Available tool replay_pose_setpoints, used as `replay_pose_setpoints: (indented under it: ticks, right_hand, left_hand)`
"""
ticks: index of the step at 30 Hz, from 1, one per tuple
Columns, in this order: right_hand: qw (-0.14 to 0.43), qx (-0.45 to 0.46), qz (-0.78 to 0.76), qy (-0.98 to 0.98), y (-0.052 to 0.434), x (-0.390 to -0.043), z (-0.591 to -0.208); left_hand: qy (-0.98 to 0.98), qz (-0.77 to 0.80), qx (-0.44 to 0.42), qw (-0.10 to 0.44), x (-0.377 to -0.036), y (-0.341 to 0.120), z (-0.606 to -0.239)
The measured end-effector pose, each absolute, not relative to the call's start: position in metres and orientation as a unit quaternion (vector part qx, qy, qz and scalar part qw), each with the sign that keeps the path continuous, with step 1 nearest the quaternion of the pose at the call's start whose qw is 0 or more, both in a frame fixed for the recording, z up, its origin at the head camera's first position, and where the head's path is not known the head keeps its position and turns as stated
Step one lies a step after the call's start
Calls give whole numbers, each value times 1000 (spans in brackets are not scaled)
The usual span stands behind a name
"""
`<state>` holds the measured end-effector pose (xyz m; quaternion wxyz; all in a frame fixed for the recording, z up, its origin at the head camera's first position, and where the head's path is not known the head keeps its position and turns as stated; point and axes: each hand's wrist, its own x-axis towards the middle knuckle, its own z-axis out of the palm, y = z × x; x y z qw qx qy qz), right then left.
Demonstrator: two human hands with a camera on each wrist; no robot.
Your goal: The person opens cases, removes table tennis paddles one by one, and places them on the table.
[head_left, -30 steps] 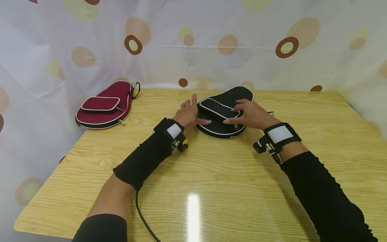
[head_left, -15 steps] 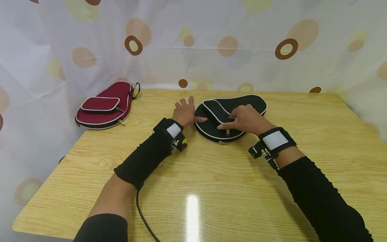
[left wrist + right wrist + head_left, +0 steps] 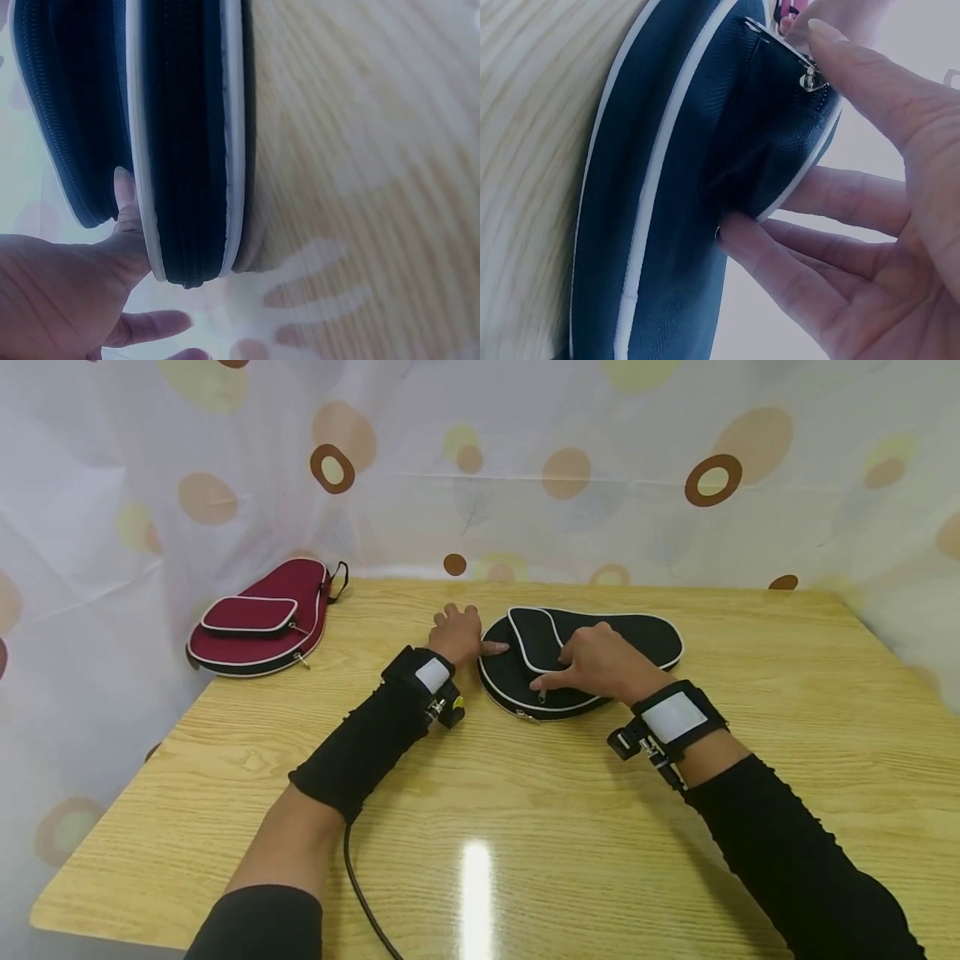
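On the counter [image 3: 525,827], the left hand [image 3: 457,635] braces the black paddle case [image 3: 645,639], thumb pressing its edge. The right hand [image 3: 600,660] pinches the pocket's zipper pull [image 3: 808,77] (pocket apparently still zipped, main zipper too).

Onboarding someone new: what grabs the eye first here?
Both hands on the black paddle case mid-table: the right hand has a fingertip at its pocket zipper pull, the left hand touches its left edge. A matching maroon case lies apart at the table's far left corner.

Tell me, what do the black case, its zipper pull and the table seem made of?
Black case: likely woven nylon fabric, matte, with white piping; the weave shows in the right wrist view. Zipper pull: shiny, probably metal. Table: wood-grain surface, glossy, perhaps laminate; it reflects a light.
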<state>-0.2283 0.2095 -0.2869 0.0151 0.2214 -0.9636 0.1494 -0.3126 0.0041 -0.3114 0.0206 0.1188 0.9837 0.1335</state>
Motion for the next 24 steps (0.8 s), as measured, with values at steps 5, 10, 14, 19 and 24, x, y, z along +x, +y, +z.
replay_pose_setpoints:
  ticks: [5,10,14,19,24]
  right_hand:
    - [14,233,151,-961,203,-227,-289]
    - [19,243,151,-958,197,-227,-290]
    - [23,239,153,-958,193,-226,-290]
    - [29,236,158,-958,190,-225,-291]
    - [41,240,159,-957,188,-225,-291]
  left_hand:
    - [981,140,129,26,-316,3,-312]
    - [977,150,149,20,-319,0,-311]
    - [973,162,164,22,-323,0,-312]
    - [969,175,174,30,-331,2,-313]
    - [968,187,165,39,-338,3,-315]
